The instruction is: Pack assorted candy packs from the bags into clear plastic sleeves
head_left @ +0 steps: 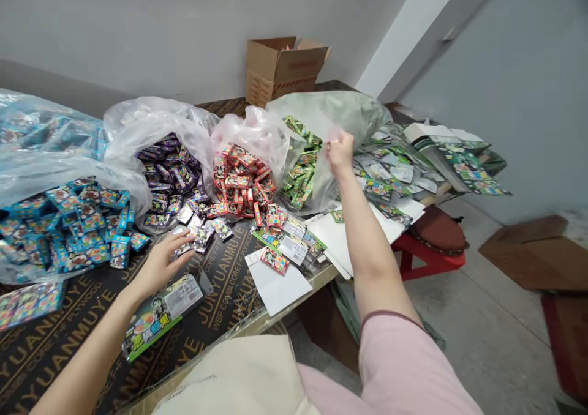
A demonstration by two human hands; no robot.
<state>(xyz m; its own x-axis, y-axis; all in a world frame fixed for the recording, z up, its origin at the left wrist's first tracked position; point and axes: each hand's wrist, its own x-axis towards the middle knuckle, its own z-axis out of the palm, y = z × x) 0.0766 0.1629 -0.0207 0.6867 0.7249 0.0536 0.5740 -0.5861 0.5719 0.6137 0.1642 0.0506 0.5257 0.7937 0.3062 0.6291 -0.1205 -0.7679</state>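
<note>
My left hand (162, 262) lies over the dark board, its fingers spread towards the loose purple packets (197, 234), touching or nearly touching them. A flat printed pack (160, 314) lies just under that wrist. My right hand (340, 153) reaches far forward and pinches the rim of the clear plastic bag (331, 112) that holds green packets (301, 170). Between the hands stand open bags of purple packets (168, 170) and red packets (241, 179).
A bag of blue packets (68, 219) fills the left side. White sheets (278, 286) and flat printed packs (399, 170) cover the right end of the plywood table (220, 268). A cardboard box (280, 66) stands behind. A red stool (432, 250) stands on the floor.
</note>
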